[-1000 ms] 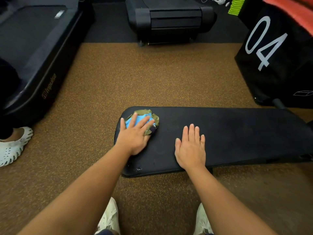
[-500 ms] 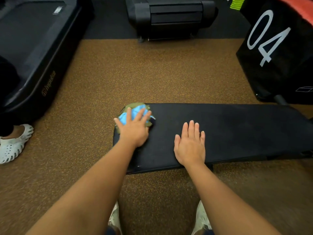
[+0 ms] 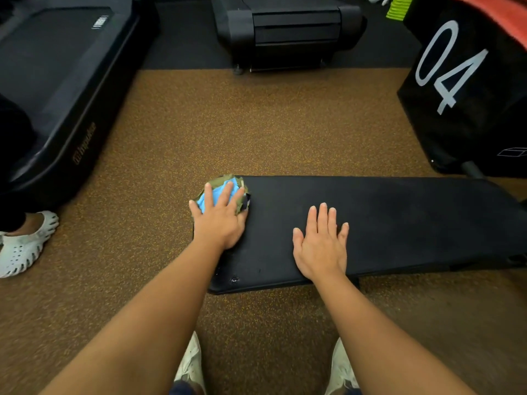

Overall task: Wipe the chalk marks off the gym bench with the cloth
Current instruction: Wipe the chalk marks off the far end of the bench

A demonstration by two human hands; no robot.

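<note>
We are mid-wipe: our left hand (image 3: 219, 220) presses the cloth (image 3: 218, 189) with flat, spread fingers on the bench's (image 3: 399, 212) far left corner, where the cloth overlaps the edge. Our right hand (image 3: 319, 246) lies flat, grip wide and empty. Next, we judge, comes a firm sweep rightward along the pad.

The bench (image 3: 413, 223) carries a cloth (image 3: 219, 187) at its left end and the right hand (image 3: 320, 246).

Single view, worn on the person's head. It faces forward and steeply down, close above the long black padded bench (image 3: 399, 223). The wearer's own white shoes (image 3: 191, 363) show at the lower edge. Wide-angle bowing at the margins.
</note>
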